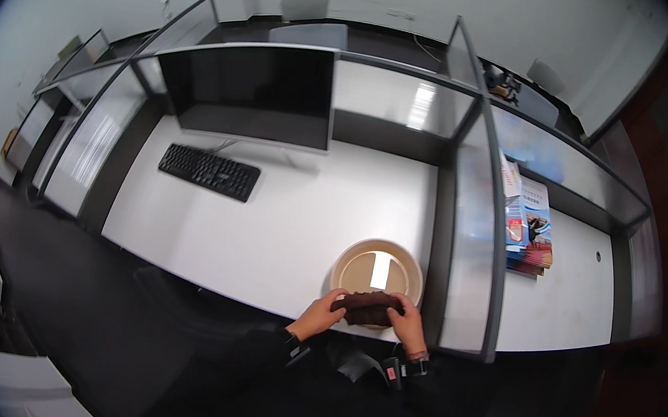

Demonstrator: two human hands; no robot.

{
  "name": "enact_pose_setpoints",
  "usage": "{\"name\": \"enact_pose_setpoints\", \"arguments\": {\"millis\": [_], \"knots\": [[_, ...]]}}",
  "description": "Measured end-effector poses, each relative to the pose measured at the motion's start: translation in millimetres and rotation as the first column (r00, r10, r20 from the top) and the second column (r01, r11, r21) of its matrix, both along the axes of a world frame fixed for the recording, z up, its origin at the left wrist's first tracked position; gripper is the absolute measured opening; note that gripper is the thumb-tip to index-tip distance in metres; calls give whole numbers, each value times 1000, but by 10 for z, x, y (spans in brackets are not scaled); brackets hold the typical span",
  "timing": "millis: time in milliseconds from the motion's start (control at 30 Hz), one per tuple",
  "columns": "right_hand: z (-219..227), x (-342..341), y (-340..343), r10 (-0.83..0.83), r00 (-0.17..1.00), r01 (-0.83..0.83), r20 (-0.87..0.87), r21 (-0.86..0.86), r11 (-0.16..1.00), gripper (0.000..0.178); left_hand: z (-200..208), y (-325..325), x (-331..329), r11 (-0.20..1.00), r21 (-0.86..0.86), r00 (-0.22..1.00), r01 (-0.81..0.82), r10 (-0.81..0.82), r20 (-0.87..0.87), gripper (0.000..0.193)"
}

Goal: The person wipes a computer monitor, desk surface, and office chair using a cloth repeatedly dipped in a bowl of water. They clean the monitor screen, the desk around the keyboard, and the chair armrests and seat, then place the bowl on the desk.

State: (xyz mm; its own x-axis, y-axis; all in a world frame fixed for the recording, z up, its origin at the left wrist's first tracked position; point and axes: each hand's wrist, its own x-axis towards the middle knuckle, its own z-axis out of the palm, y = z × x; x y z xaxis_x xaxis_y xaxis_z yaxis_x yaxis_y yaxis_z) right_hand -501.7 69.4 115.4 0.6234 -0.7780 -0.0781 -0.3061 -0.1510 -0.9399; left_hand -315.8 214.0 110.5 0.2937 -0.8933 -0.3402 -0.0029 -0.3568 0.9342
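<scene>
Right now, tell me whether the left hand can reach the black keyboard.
Likely yes: no barrier shows across the white desk between the left hand and black keyboard, though that hand holds a dark brown item.

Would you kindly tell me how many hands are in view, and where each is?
2: the left hand holds the left end of the brown cloth, and the right hand holds its right end, both at the near side of the round beige basin.

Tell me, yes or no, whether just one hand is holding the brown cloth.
No, the left hand and the right hand both grip the brown cloth, one at each end.
</scene>
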Motion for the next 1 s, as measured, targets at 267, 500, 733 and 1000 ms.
{"name": "enact_pose_setpoints", "arguments": {"millis": [267, 500, 733, 1000], "knots": [[-344, 201, -422, 186, 947, -218, -261, -102, 971, 31, -174, -688, -20, 974, 35, 676, 223, -180, 714, 38], [-499, 238, -329, 254, 716, -379, -650, -57, 923, 32, -492, -852, -12, 904, 173, 496, 392, -366, 788, 59], [-453, 280, -363, 316, 594, -320, -740, 144, 936, 34, -678, -1022, 9, 744, 496, 410, 447, -664, 625, 73], [-1063, 305, -399, 432, 593, -512, -679, 95, 853, 32, -709, -974, -15, 752, 488, 410, 443, -654, 636, 25]]}}
